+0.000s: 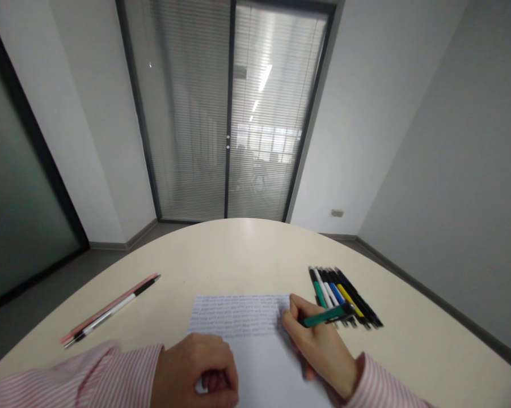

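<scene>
Room: cream rounded table across the lower frame, grey-framed glass partition with blinds upper centre.
Right hand: right of lower centre, fingers pinched around a green-and-black pen; nearer to it than the left.
Green pen axis: almost level in frame, rear end out to the right and slightly up, front end leftward; tip hidden by fingers.
Paper: white sheet, bottom centre, handwriting up top; pinch sits at its upper-right edge, written lines run leftward.
Left hand: loose fist on sheet's left side, nothing seen in it.
Pen row: multicoloured, right of sheet, behind pen's rear.
</scene>
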Motion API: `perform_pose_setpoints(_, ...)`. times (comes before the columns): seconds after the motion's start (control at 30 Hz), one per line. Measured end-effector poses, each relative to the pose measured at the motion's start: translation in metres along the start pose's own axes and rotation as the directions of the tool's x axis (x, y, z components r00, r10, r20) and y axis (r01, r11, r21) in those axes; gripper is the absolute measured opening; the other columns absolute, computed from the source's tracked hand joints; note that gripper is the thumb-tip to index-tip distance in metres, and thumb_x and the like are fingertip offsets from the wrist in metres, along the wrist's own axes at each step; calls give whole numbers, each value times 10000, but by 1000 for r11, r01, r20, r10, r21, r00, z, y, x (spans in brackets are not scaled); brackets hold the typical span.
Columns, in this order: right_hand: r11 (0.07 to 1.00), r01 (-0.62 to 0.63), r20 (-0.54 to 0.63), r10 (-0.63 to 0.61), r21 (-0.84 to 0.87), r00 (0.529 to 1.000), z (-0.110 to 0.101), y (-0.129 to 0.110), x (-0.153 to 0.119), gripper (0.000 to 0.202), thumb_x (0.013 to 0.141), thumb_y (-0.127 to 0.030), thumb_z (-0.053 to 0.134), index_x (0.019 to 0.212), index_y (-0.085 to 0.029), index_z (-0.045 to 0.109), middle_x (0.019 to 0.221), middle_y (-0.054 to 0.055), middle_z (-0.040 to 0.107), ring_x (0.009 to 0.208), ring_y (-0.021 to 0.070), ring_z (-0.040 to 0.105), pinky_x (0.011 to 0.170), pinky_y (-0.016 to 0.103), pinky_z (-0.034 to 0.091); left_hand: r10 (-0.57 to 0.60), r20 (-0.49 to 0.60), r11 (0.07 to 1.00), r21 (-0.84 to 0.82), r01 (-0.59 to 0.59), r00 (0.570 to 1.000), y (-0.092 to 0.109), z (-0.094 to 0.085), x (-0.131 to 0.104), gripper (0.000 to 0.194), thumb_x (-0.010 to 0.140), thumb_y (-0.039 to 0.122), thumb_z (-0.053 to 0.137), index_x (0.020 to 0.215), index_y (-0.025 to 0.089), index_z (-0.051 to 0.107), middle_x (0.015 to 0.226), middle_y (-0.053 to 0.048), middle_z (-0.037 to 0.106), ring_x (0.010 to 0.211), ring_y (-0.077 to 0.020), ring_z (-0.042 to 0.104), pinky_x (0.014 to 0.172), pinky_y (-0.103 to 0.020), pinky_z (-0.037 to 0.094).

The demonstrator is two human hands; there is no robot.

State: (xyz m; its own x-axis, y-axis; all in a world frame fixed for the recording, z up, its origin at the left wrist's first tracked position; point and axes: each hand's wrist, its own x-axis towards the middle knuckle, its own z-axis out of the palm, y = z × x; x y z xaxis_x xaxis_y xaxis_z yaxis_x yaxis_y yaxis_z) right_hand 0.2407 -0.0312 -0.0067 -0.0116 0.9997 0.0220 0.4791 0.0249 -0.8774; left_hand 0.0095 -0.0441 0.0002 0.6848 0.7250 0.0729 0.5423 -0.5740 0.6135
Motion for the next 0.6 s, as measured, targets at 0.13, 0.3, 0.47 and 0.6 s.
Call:
perform_pose_setpoints(0.13,999,2,-26,-3,-33,1000,-1,-1,0,257,761,-247,491,569,-231,322,424,-126,295,226,33,317,186,106,152,21,-4,1000,12,-21,1000,-2,1,0,35,747,173,666,715,169,680,660,25,639,621,-86,555,627,-158,419)
perform_pose_setpoints(0.3,999,3,-46,-5,-42,999,-1,-2,-1,257,753,-254,517,569,-229,339,426,-127,290,213,33,302,179,111,129,29,-11,1000,13,-29,1000,-2,2,0,30,750,176,679,723,164,680,667,21,640,631,-85,563,632,-149,419)
perform_pose_setpoints(0.47,986,-17,-69,29,169,997,-4,-3,0,352,775,-436,589,588,-223,382,391,-120,366,205,33,261,192,134,162,33,-19,999,27,-32,999,-1,2,0,54,762,202,675,716,174,674,664,24,642,621,-87,562,623,-157,415)
perform_pose_setpoints(0.6,891,63,-101,-19,449,995,-6,-9,0,397,745,-547,629,629,-170,583,578,-4,546,470,125,508,352,206,407,37,-28,999,36,-36,999,-1,2,-1,61,767,214,678,720,176,680,668,20,650,624,-87,568,627,-151,419)
